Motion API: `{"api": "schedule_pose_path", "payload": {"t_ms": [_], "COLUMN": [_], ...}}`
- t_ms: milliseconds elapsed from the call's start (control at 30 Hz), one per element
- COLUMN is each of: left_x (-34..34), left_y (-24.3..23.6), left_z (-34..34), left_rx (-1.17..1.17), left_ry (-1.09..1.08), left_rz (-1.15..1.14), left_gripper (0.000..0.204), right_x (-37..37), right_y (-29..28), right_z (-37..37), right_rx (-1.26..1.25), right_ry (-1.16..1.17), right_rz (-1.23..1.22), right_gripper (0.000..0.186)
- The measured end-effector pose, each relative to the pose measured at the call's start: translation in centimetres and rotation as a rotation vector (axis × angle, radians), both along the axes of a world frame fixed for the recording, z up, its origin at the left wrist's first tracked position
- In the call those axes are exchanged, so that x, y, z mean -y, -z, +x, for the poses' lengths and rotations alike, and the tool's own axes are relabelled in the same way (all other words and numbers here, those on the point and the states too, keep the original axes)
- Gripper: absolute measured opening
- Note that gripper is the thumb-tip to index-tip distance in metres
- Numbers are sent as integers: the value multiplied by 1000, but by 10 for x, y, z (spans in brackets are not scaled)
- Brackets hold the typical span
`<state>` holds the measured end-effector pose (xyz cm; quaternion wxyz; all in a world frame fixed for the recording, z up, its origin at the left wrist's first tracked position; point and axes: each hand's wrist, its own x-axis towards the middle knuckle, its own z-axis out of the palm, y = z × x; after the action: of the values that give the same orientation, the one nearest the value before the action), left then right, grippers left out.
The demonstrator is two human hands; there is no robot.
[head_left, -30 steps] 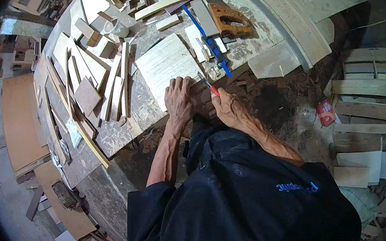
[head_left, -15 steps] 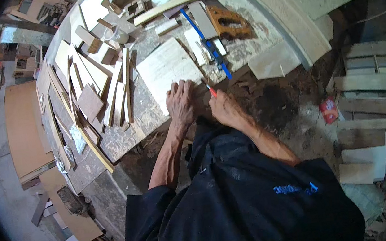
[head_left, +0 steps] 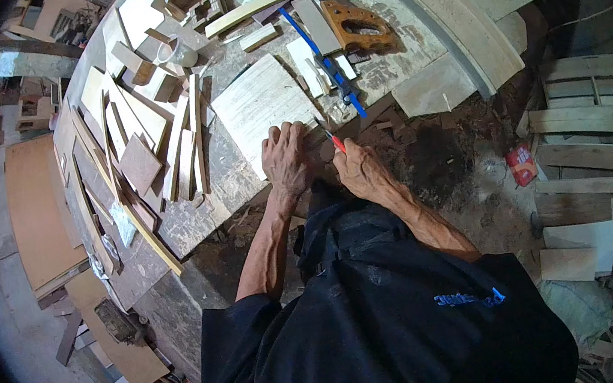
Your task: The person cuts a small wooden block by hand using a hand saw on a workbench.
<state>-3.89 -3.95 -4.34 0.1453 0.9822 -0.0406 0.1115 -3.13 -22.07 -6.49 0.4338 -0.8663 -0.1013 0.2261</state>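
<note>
At the near edge of the workbench (head_left: 207,216) lies a pale, square-cornered wooden board (head_left: 260,106). My left hand (head_left: 286,162) is bent over that board's near edge, with its fingers curled and gripping there; its thumb is hidden. A little to the right, my right hand (head_left: 365,173) is closed around a slim red-handled tool (head_left: 337,142). The tool's thin, pointed metal end reaches up and left toward the board's right corner. Whether that tip touches the wood is too small to tell.
Beyond the board lie a handsaw with a brown wooden handle (head_left: 363,27), a blue bar-shaped tool (head_left: 333,73) and a long pale strip (head_left: 277,2). Wooden offcuts (head_left: 183,141) crowd the left, near a plastic cup (head_left: 177,52). Stacked boards (head_left: 590,159) stand at the right.
The tool's tip has shifted slightly up and left, and my right hand has moved slightly downward. My left hand stays on the board's edge. The whole view has shifted a little.
</note>
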Motion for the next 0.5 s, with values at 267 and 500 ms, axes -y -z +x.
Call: {"api": "schedule_pose_path", "payload": {"t_ms": [267, 500], "left_x": [-1, -2], "left_y": [-5, -6], "left_z": [-3, -1], "left_rx": [21, 8], "left_ry": [8, 8], "left_rz": [-32, -36], "left_gripper": [46, 43], "right_x": [10, 1], "right_y": [-5, -19], "right_z": [9, 1], "right_rx": [79, 202], "right_ry": [-188, -82], "right_rz": [-27, 3], "right_gripper": [30, 22]}}
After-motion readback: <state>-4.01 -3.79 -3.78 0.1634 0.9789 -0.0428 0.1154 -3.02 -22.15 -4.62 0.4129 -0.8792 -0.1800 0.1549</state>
